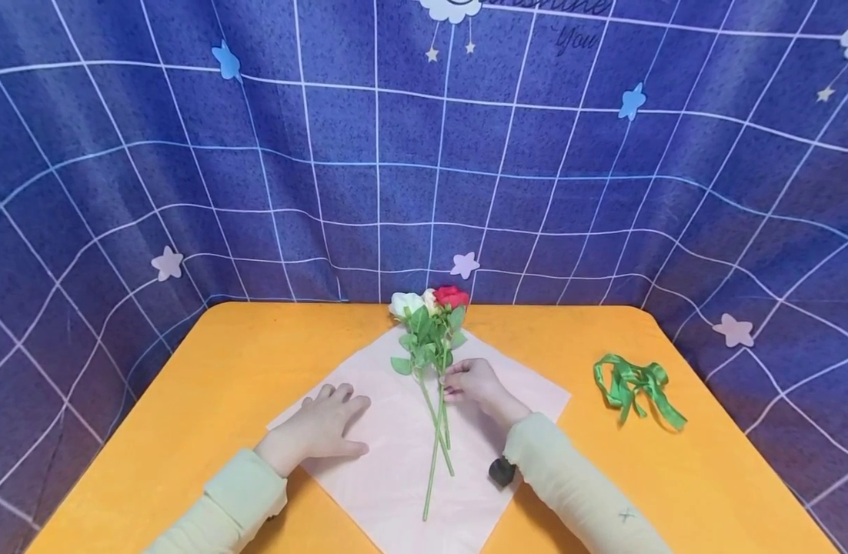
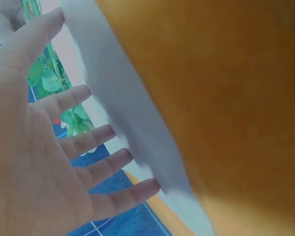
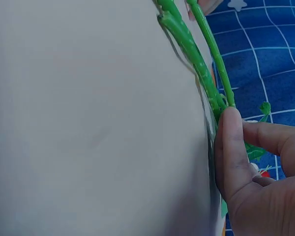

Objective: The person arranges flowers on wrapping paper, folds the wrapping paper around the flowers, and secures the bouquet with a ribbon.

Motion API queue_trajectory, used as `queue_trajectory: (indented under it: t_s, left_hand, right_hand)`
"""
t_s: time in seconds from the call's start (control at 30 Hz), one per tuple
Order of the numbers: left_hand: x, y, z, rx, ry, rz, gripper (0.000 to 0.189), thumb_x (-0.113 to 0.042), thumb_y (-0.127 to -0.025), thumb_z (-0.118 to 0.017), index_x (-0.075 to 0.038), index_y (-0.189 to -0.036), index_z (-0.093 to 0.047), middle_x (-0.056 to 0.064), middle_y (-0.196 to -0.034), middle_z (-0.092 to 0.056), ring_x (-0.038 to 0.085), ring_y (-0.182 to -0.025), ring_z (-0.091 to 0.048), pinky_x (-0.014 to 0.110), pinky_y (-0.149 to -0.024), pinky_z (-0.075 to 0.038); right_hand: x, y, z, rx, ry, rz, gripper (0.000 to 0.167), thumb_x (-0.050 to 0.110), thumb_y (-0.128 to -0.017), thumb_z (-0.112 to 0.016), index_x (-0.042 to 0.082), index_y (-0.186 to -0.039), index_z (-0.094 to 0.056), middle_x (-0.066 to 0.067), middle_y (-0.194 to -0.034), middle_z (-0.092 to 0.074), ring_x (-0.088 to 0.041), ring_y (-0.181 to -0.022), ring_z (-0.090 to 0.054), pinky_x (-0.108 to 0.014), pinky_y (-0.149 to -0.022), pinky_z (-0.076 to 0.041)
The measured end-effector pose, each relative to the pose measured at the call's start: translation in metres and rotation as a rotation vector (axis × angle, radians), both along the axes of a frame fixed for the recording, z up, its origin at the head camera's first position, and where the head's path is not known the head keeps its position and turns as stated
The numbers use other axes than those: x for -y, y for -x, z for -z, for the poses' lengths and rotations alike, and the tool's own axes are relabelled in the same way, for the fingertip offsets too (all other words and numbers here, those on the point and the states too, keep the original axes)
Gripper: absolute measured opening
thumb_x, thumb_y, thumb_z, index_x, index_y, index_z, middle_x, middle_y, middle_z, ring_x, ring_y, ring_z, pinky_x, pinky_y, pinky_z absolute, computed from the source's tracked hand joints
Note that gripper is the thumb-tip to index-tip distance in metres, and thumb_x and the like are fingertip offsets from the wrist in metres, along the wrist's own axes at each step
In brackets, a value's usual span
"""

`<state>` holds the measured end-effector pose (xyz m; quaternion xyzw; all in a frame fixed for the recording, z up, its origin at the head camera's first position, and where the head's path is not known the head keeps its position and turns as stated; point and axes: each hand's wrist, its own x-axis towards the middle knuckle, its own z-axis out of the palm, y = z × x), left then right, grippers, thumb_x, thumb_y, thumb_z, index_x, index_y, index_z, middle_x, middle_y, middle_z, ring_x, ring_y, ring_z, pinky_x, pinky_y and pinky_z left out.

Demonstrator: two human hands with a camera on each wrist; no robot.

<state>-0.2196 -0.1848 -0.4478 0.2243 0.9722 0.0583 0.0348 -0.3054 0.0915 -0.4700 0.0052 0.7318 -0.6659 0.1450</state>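
A few long-stemmed roses lie on a pale pink sheet of wrapping paper (image 1: pixel 382 462), blooms toward the back edge. One is red (image 1: pixel 452 296), one white (image 1: pixel 405 305), and a smaller cream bloom (image 1: pixel 429 301) sits between them. My right hand (image 1: pixel 478 383) pinches the green stems (image 3: pixel 194 54) between thumb and fingers, just under the leaves (image 1: pixel 424 338); lower down, the stems cross and fan toward me. On the left part of the paper, my left hand (image 1: pixel 323 427) is palm down with fingers spread, holding nothing, its fingertips right at the sheet.
A loose tangle of green ribbon (image 1: pixel 632 385) lies on the right side of the orange table (image 1: pixel 216 369). Blue curtains (image 1: pixel 341 192) with a white grid and stars enclose the back and sides. A small black object (image 1: pixel 502 471) shows by the right cuff.
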Motion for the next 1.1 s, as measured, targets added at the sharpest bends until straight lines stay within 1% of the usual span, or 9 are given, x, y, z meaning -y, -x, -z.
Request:
queue_trajectory:
  t_s: [0.13, 0.23, 0.33, 0.4, 0.5, 0.67, 0.83, 0.97, 1.1]
  left_hand:
    - [0.0, 0.002, -0.004, 0.006, 0.011, 0.014, 0.07, -0.055, -0.072, -0.071, -0.017, -0.128, -0.054, 0.015, -0.124, -0.049, 0.036, -0.108, -0.045, 0.056, -0.079, -0.042]
    - [-0.001, 0.005, -0.006, 0.0, 0.026, 0.025, 0.065, -0.053, -0.071, -0.072, -0.016, -0.123, -0.057, 0.013, -0.115, -0.052, 0.033, -0.099, -0.048, 0.056, -0.077, -0.043]
    - [-0.004, 0.008, -0.009, -0.036, 0.056, 0.036, 0.06, -0.051, -0.07, -0.073, -0.016, -0.117, -0.059, 0.009, -0.105, -0.053, 0.03, -0.092, -0.049, 0.054, -0.074, -0.045]
    - [-0.006, 0.008, -0.012, -0.066, 0.069, 0.04, 0.06, -0.049, -0.069, -0.074, -0.015, -0.116, -0.059, 0.009, -0.104, -0.054, 0.03, -0.092, -0.05, 0.053, -0.074, -0.045]
    - [-0.013, 0.006, -0.016, -0.1, 0.059, 0.055, 0.065, -0.048, -0.068, -0.075, -0.012, -0.12, -0.058, 0.01, -0.109, -0.055, 0.031, -0.098, -0.052, 0.054, -0.076, -0.046]
    - [-0.026, -0.003, -0.02, -0.117, 0.013, 0.118, 0.072, -0.048, -0.068, -0.076, -0.01, -0.126, -0.055, 0.013, -0.122, -0.054, 0.032, -0.108, -0.051, 0.055, -0.079, -0.046]
    - [-0.035, -0.014, -0.023, -0.141, 0.011, 0.17, 0.073, -0.049, -0.069, -0.075, -0.011, -0.127, -0.054, 0.013, -0.128, -0.051, 0.031, -0.113, -0.05, 0.055, -0.082, -0.044]
    - [-0.041, -0.025, -0.025, -0.148, -0.005, 0.228, 0.069, -0.048, -0.072, -0.073, -0.011, -0.126, -0.055, 0.013, -0.129, -0.051, 0.03, -0.116, -0.049, 0.05, -0.083, -0.043]
    - [-0.045, -0.04, -0.023, -0.145, -0.012, 0.295, 0.065, -0.049, -0.075, -0.071, -0.012, -0.126, -0.055, 0.011, -0.129, -0.051, 0.027, -0.116, -0.049, 0.048, -0.085, -0.044]
  right_hand:
    - [0.0, 0.0, -0.001, -0.006, -0.036, -0.002, 0.017, -0.006, -0.084, -0.06, -0.014, -0.099, -0.06, -0.011, -0.069, -0.062, -0.014, -0.055, -0.062, -0.029, -0.059, -0.056]
    - [0.001, -0.001, -0.002, -0.008, -0.072, -0.001, 0.016, -0.005, -0.084, -0.062, -0.013, -0.098, -0.061, -0.011, -0.067, -0.063, -0.013, -0.052, -0.061, -0.029, -0.058, -0.056]
    - [0.001, -0.001, -0.001, -0.025, -0.102, -0.002, 0.015, -0.004, -0.083, -0.064, -0.012, -0.095, -0.062, -0.011, -0.067, -0.065, -0.013, -0.051, -0.061, -0.03, -0.057, -0.056]
    - [0.001, 0.0, -0.001, -0.04, -0.111, -0.006, 0.014, -0.004, -0.082, -0.065, -0.011, -0.094, -0.063, -0.013, -0.066, -0.066, -0.014, -0.051, -0.062, -0.031, -0.057, -0.056]
    - [-0.001, 0.0, -0.001, -0.067, -0.124, -0.021, 0.015, -0.004, -0.081, -0.065, -0.012, -0.094, -0.063, -0.015, -0.068, -0.068, -0.016, -0.052, -0.064, -0.032, -0.058, -0.056]
    - [-0.007, -0.003, -0.008, -0.107, -0.169, -0.04, 0.02, -0.004, -0.081, -0.065, -0.012, -0.099, -0.062, -0.019, -0.074, -0.068, -0.025, -0.058, -0.067, -0.035, -0.059, -0.057]
    - [-0.017, -0.007, -0.018, -0.167, -0.247, -0.077, 0.023, -0.002, -0.081, -0.066, -0.011, -0.102, -0.062, -0.021, -0.075, -0.068, -0.029, -0.061, -0.068, -0.036, -0.059, -0.056]
    - [-0.026, -0.017, -0.026, -0.249, -0.347, -0.159, 0.023, -0.001, -0.081, -0.065, -0.008, -0.103, -0.063, -0.016, -0.076, -0.069, -0.027, -0.059, -0.067, -0.033, -0.058, -0.056]
    - [-0.036, -0.034, -0.034, -0.355, -0.443, -0.262, 0.025, 0.0, -0.079, -0.06, -0.005, -0.103, -0.064, -0.008, -0.076, -0.069, -0.02, -0.059, -0.066, -0.027, -0.058, -0.054]
